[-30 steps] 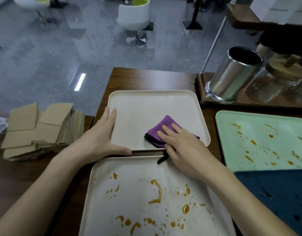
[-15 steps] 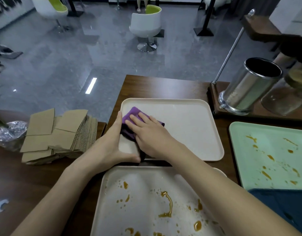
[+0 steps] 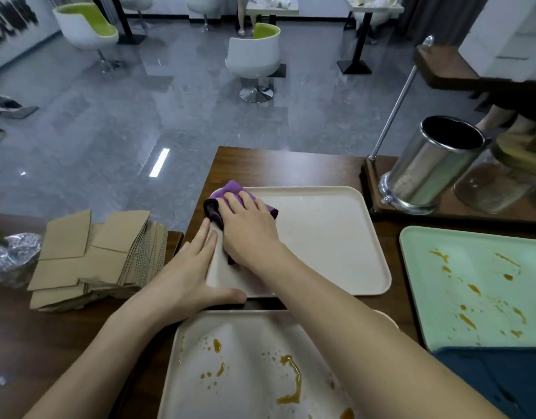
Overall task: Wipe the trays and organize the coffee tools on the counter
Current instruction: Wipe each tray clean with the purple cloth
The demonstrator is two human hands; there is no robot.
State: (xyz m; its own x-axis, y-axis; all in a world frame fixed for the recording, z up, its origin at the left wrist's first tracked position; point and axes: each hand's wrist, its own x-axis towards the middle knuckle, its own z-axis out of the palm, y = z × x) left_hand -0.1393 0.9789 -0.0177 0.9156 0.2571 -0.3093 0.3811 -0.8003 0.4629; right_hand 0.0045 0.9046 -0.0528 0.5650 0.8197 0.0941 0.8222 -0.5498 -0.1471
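- Over the last second my right hand (image 3: 248, 228) has swept the purple cloth (image 3: 229, 189) from the near middle of the far tray (image 3: 336, 237) up to its far-left corner. My left hand (image 3: 185, 273) has kept to the same near-left corner.
- Nearest to me lies a second cream tray (image 3: 230, 382), streaked and dotted with brown spills and not yet wiped.
- To its right a dark blue tray (image 3: 502, 385) overlaps the near end of a green tray (image 3: 472, 282), which is also spotted brown.
- The left hand is open. Its fingers lie straight along the far tray's left rim and the thumb runs across the near rim, bracing it on the counter (image 3: 290, 167).
- The right hand is also open, with fingers flat on top of the cloth and pressing down, not bunching it.
- The cloth covers the far-left corner, part of it lapping over the rim, and the far tray looks clean wherever it shows.
- To do this step well, I would keep my palm flat and run the cloth along the raised rim, where residue tends to collect. I would hold the brace so the tray cannot slide toward the stack of cardboard sleeves (image 3: 94, 255).
- I judge this tray nearly finished, so the 2 spotted ones and the blue one come next, with a fresh fold of cloth.
- Beyond, a steel canister (image 3: 426, 167) stands on a wooden stand.
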